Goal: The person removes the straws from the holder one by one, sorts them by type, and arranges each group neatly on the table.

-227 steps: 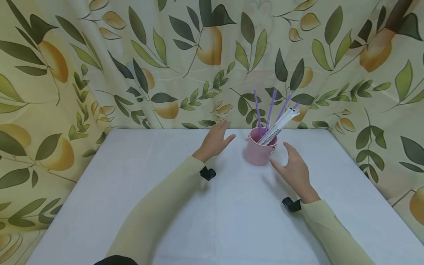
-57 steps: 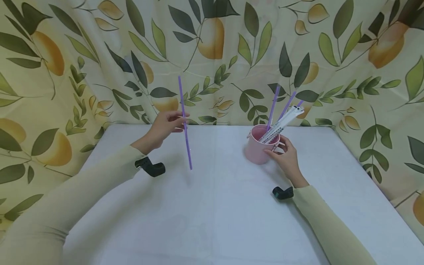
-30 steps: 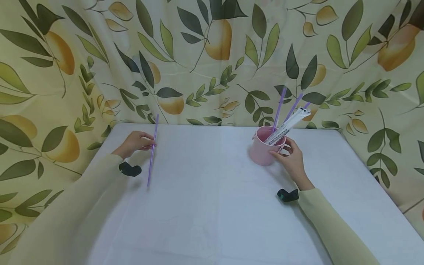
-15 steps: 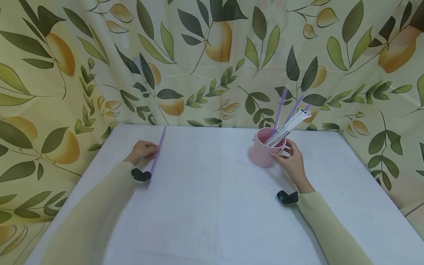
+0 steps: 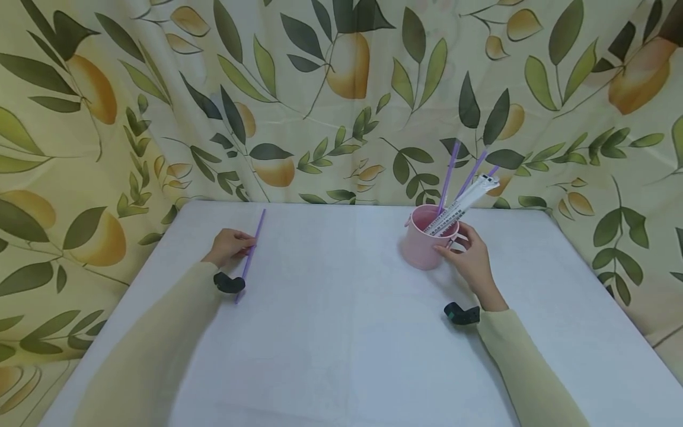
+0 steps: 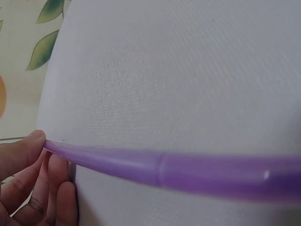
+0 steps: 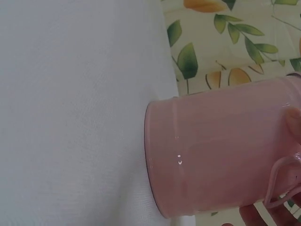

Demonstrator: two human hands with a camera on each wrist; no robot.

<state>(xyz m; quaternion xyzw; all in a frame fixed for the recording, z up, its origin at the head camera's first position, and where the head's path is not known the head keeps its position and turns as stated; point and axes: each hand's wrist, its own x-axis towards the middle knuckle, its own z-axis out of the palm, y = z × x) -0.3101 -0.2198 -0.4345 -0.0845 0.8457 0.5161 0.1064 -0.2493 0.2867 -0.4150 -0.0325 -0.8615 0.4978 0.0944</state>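
Between the thumb and fingers of my left hand (image 5: 229, 246) is a long purple straw (image 5: 260, 225), low over the left part of the white table and slanting toward the front. In the left wrist view the thumb and fingertips pinch the purple straw (image 6: 211, 174) near its far part. My right hand (image 5: 475, 264) holds the side of a pink bucket (image 5: 418, 252), at its small handle. In the right wrist view the thumb presses the wall of the bucket (image 7: 221, 146). Several purple straws (image 5: 449, 172) and white printed slim packets (image 5: 464, 204) lean inside it.
The white table (image 5: 320, 332) runs back to a curtain (image 5: 331, 136) printed with leaves and fruit. A black wrist camera (image 5: 229, 283) sits under the left wrist, partly covering the straw; another black camera (image 5: 462, 314) is on the right wrist.
From the bucket, one purple straw has come into my left hand, moving left and down to the table. My right hand has taken hold of the bucket. The last half second shows hardly any movement.
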